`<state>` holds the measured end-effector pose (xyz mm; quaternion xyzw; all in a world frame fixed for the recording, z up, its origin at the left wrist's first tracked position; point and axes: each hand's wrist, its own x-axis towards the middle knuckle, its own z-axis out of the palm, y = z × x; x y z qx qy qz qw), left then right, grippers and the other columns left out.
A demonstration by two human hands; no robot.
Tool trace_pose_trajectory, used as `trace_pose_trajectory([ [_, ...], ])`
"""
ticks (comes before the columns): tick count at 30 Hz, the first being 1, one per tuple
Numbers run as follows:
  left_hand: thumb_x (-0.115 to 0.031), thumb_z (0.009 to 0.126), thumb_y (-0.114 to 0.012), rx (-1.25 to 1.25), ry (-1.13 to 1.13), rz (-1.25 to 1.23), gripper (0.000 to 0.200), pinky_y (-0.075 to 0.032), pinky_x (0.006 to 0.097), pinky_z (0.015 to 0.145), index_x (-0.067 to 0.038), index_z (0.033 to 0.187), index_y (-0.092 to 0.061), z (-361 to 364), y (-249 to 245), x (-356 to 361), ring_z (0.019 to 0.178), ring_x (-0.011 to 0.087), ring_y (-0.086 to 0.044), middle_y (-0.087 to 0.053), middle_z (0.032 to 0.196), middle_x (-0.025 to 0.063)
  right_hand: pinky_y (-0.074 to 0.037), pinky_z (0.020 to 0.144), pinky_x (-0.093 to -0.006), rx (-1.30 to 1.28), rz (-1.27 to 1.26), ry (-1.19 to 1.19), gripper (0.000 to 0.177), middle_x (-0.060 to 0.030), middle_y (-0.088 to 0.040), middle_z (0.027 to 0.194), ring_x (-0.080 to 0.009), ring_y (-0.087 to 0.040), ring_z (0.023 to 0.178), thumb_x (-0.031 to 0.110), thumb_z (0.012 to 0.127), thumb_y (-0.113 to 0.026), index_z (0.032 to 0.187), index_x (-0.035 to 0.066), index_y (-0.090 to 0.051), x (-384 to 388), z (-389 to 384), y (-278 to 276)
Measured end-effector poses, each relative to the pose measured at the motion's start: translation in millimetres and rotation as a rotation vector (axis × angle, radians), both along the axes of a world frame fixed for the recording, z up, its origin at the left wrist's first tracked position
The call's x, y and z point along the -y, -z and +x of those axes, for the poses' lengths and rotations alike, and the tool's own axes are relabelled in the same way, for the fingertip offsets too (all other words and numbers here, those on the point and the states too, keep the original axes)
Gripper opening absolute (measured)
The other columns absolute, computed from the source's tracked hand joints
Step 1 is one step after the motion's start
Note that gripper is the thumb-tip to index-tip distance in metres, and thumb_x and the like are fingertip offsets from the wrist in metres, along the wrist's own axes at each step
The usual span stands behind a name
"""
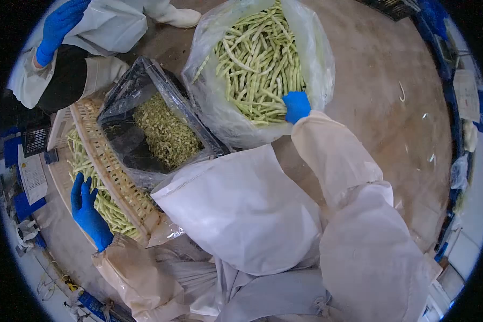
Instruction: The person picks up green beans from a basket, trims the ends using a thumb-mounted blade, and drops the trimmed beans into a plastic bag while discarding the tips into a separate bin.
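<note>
Apparently, the step in hand is a matter of handling green beans, with one full lot sitting on either side of the bin [129,145] with the dark liner. To the right of that bin, and a little farther out, a clear plastic bag [319,48] is standing open and holding a big heap of beans [257,59]; the right hand [297,106], in a blue glove, is resting at the bag's near right side, beside the heap. It is looking closed, with its fingers turned down and hidden, so I cannot tell whether it is gripping any beans. Left of the bin, a slatted basket [110,174] is holding more beans, and the left hand [91,214] is hanging open, fingers spread, at the basket side away from the bin; whether it is touching beans is not clear. Inside the bin, small green scraps [163,131] are lying in a pile. Beyond the bin to the left, a co-worker's gloved hand [64,27] is showing. As I am judging it, the next move is calling for a sure hold on a few beans, a lift clear of the bag's soft rim, and care around the scraps.
</note>
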<state>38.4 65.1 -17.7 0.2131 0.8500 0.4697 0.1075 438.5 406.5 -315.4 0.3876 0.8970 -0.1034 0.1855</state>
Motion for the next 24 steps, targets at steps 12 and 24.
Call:
trace_pose_trajectory([
  [12, -0.014, 0.089, -0.054, 0.012, 0.001, 0.064, 0.034, -0.044, 0.0316, 0.086, 0.001, 0.12, -0.055, 0, -13, 10, 0.111, 0.0213, -0.054, -0.057, 0.12, 0.0109, -0.049, 0.076, -0.0433, -0.626, 0.077, 0.237, 0.054, -0.0148, -0.065, 0.094, -0.0351, -0.062, 0.083, 0.044, 0.054, -0.079, 0.092, 0.007, -0.069, -14, 14, -51],
  [24, -0.016, 0.089, -0.056, 0.104, 0.042, 0.181, 0.034, -0.046, 0.0316, 0.083, -0.001, 0.119, -0.056, 4, -28, 29, 0.107, 0.0223, -0.056, -0.057, 0.12, 0.0112, -0.045, 0.055, -0.0304, -1.058, -0.56, 0.874, 0.037, -0.0069, -0.065, 0.075, -0.0158, -0.059, 0.062, 0.028, 0.067, -0.079, 0.093, 0.003, -0.068, -68, -27, -132],
])
